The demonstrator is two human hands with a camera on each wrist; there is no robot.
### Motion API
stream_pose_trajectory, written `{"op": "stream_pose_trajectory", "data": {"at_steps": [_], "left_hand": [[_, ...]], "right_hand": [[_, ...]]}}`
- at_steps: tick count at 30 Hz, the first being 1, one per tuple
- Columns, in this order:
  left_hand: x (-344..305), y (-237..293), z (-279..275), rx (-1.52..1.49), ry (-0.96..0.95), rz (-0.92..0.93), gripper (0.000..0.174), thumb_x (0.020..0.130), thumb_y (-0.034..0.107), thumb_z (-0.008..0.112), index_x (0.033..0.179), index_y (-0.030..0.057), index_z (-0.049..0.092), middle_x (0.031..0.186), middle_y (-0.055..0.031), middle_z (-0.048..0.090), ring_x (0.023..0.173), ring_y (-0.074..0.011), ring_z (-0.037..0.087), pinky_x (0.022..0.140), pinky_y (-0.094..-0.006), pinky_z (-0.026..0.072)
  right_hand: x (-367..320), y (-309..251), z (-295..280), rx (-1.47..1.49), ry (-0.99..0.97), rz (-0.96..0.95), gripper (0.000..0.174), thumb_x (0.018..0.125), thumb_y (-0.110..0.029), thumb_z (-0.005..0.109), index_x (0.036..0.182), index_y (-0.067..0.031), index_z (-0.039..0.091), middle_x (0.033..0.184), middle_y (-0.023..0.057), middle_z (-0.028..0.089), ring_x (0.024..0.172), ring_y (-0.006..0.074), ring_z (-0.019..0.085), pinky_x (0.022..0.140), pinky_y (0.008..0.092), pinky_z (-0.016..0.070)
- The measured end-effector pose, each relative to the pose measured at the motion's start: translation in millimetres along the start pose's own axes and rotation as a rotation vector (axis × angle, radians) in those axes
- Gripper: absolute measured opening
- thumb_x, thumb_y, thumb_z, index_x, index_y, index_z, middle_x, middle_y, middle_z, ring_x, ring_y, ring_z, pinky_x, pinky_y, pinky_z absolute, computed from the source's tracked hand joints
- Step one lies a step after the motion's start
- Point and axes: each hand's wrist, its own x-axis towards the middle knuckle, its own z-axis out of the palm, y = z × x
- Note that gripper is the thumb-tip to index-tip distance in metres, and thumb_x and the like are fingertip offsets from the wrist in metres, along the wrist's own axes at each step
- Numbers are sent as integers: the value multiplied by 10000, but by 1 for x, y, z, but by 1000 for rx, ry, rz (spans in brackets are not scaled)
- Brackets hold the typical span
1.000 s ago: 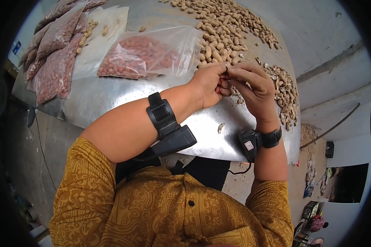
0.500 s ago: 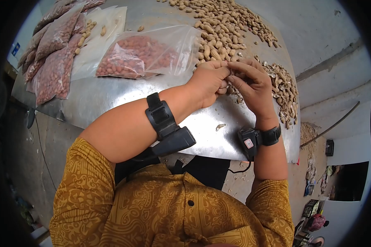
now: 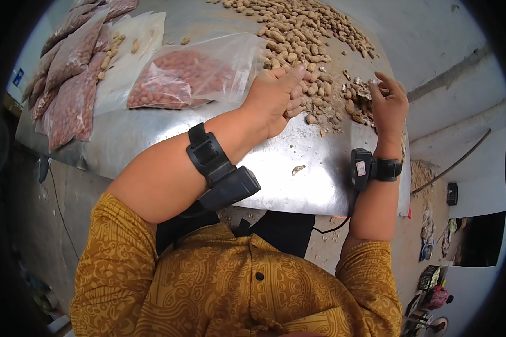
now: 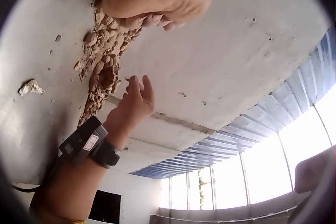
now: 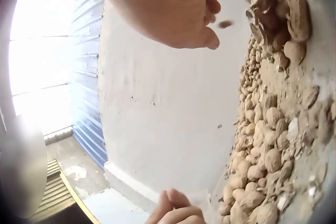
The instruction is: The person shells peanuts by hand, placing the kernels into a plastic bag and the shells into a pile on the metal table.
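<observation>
Tan peanuts (image 3: 295, 42), long axes every way.

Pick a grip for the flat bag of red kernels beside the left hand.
I'd pinch the clear end of the bag, coming from beside the left hand: its film is loose and wrinkled, so should gather easily, while kernels bulge the opposite end.

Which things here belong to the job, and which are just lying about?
Job, apparently:
left hand
right hand
peanuts
shells
bagged kernels

Lying about, it seems:
black crate
black basket
</observation>
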Motion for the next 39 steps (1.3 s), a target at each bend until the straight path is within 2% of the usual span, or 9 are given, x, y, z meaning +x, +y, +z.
{"op": "stream_pose_trajectory", "data": {"at_steps": [3,6,12,16,22,26,30,33,39], "left_hand": [[-2,4,1,-26,0,-14,253,895,288,543,913,37,517,584,20,411,437,-55,315,411,-195,248],[-4,5,2,-75,4,-47,253,885,293,558,891,44,513,586,20,415,444,-51,319,409,-190,245],[3,-4,-2,-163,4,-49,189,889,218,554,924,33,541,634,13,445,472,-46,339,419,-170,253],[5,-7,-6,-69,-39,-32,143,878,151,556,929,18,565,672,15,474,490,-43,352,425,-173,272],[-1,-10,2,129,-28,86,205,834,89,611,1019,8,579,743,16,525,538,-32,401,446,-165,302],[-7,-9,10,307,-77,195,318,813,91,641,1108,5,562,805,1,561,580,-30,441,484,-158,347],[-5,-11,7,369,-110,302,335,807,102,652,1114,-6,571,856,-22,592,648,-53,512,571,-176,433],[-2,-10,3,724,-153,394,275,815,98,639,1058,-24,601,856,-38,610,714,-82,558,640,-203,467],[-4,-7,7,789,-164,361,193,842,95,577,964,-47,621,841,-82,633,737,-112,578,671,-232,474]], "right_hand": [[-1,-1,0,-161,-83,-70,174,715,-85,651,887,-70,673,883,103,616,820,262,584,737,332,463],[-12,-18,13,210,-402,-53,180,720,-88,642,896,-65,670,884,113,615,825,282,580,751,356,458],[-22,-34,29,78,-665,-255,178,713,-71,636,888,-44,660,841,123,592,819,294,567,738,358,454],[-21,-32,29,118,-655,-236,169,722,-62,639,886,-27,648,838,103,606,800,264,586,717,331,461],[-22,-29,26,1175,-582,338,161,812,-56,616,961,4,603,891,58,637,789,130,601,718,255,482],[-25,-38,26,1431,-677,450,170,825,-51,600,985,5,591,906,62,627,787,150,603,728,250,490],[-24,-42,25,1461,-751,458,323,835,-50,580,1143,0,498,902,92,623,784,160,608,736,271,504],[-24,-54,22,1406,-702,511,413,836,-46,571,1221,0,429,924,112,624,804,166,613,727,276,510],[-21,-47,20,1346,-906,329,459,772,-85,658,1187,21,491,961,101,621,814,158,611,686,272,521]]}}
